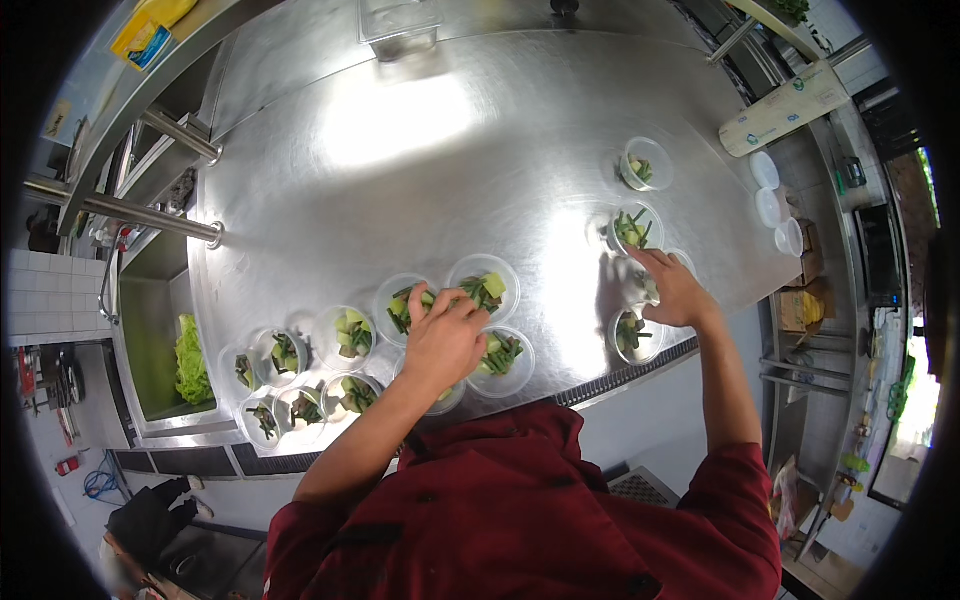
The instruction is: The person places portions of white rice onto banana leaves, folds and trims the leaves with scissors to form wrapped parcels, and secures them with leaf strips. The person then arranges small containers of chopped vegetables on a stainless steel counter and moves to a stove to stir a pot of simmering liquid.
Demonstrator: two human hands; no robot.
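My left hand (446,337) reaches over a group of clear plastic cups near the table's front edge. Its bent fingers lie over a cup of cut green vegetables (401,304) and beside another cup (487,289); whether they grip anything cannot be made out. A further cup with green pieces (502,360) stands right of the wrist. On the right, my right hand (671,289) is among more cups, partly hiding one (681,262). Its index fingertip is at the rim of a cup of green strips (634,229), and its thumb is above a nearer cup (636,337).
Several filled cups (352,334) stand left on the steel table (360,217). Leafy lettuce (193,364) lies in the sink (154,300). A clear tub (401,34) is at the back. At right are a large wrapped roll (784,109) and white round containers (769,206). A person (154,517) is lower left.
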